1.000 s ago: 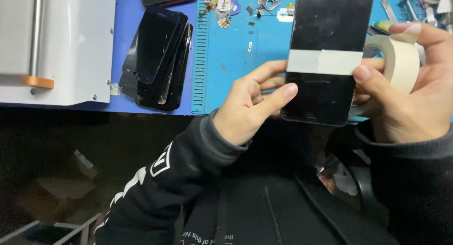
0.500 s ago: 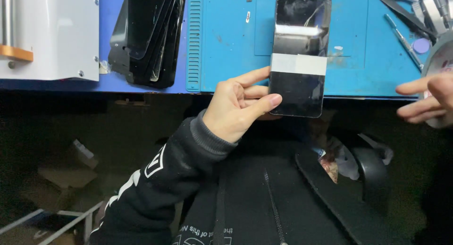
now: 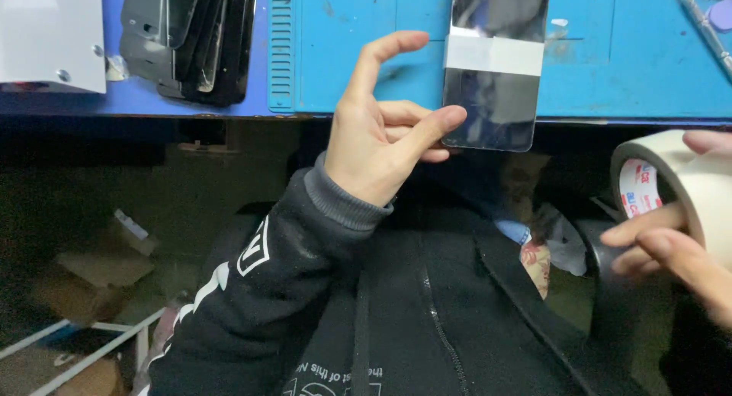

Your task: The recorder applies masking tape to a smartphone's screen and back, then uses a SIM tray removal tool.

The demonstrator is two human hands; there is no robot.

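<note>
My left hand (image 3: 385, 125) pinches the lower left edge of a black glass phone panel (image 3: 492, 99) between thumb and fingers, with the index finger raised. A strip of white tape (image 3: 494, 54) crosses the panel's middle. The panel hangs over the front edge of a blue work mat (image 3: 610, 53). My right hand (image 3: 671, 247) is at the right edge, lower down, gripping a roll of cream masking tape (image 3: 690, 182). The roll is apart from the panel.
A stack of dark phone panels (image 3: 191, 38) lies on the blue bench (image 3: 145, 99) at upper left, beside a white machine (image 3: 49, 34). Metal tweezers (image 3: 705, 30) rest at the mat's right. Cardboard boxes (image 3: 91, 270) sit on the floor below.
The right hand with the tape roll has left the panel and dropped down to the right. The left hand alone holds the taped panel, which has shifted up toward the mat.
</note>
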